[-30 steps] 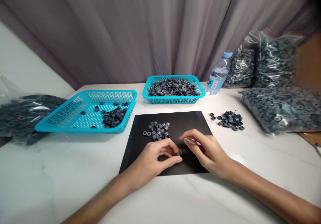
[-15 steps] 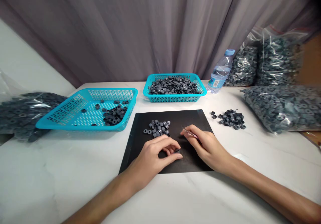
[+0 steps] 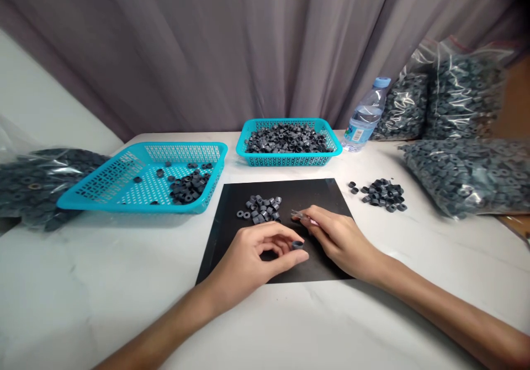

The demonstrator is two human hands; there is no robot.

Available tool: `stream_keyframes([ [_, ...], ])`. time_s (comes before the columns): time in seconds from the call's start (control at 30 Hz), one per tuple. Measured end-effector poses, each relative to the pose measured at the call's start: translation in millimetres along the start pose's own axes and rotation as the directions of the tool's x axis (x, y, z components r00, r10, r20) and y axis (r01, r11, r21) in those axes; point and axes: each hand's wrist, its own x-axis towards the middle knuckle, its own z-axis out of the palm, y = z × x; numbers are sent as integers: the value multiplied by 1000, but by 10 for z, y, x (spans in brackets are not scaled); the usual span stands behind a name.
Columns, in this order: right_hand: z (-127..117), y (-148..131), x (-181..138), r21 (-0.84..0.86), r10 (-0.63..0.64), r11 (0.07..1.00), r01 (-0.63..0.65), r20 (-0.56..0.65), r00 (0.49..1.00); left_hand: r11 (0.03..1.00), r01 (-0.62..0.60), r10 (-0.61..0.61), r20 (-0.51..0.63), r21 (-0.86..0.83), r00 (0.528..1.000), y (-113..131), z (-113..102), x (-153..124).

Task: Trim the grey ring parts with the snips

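My left hand (image 3: 259, 253) pinches a small dark grey ring (image 3: 297, 244) between thumb and fingertips, just above the black mat (image 3: 317, 193). The ring's open top faces up. In my right hand (image 3: 342, 242) is a thin pink-handled metal tool (image 3: 301, 216), whose tip points left over the mat; its exact kind is too small to make out. The tool and the ring are apart. Beyond my left hand, a loose pile of grey rings (image 3: 265, 210) lies on the mat.
On the left stands a turquoise basket (image 3: 202, 207) with scattered rings; a fuller turquoise basket (image 3: 289, 161) sits at the back. A second ring pile (image 3: 385, 195) lies right of the mat. Also around are a water bottle (image 3: 364, 119) and bulging plastic bags (image 3: 467, 179) of rings.
My left hand has shifted slightly right and turned, so the ring shows more clearly. The tool in my right hand has moved a little left and lower.
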Motion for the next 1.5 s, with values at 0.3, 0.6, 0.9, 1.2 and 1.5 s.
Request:
stream_keyframes([
  [0.3, -22, -66, 4, -184, -179, 964, 193, 87, 980, 934, 169, -137, 120, -316, 983, 41, -105, 46],
  [0.6, 12, -132, 0, -299, -175, 928, 221, 174, 969, 968, -95, 213, -558, 233, 802, 326, -752, 129],
  [0.9, -36, -206, -43, -262, -303, 881, 394, 327, 895, 710, 322, 230, -638, 626, 735, 71, -1207, 145],
  [1.2, -32, -222, -35, -269, -313, 874, 404, 324, 893, 653, 409, 188, -659, 638, 729, 6, -1353, 128],
  [1.5, -45, -186, -40, 16, -279, 959, 283, 217, 935, 579, 40, 649, -489, 815, 583, 98, -1024, 163],
])
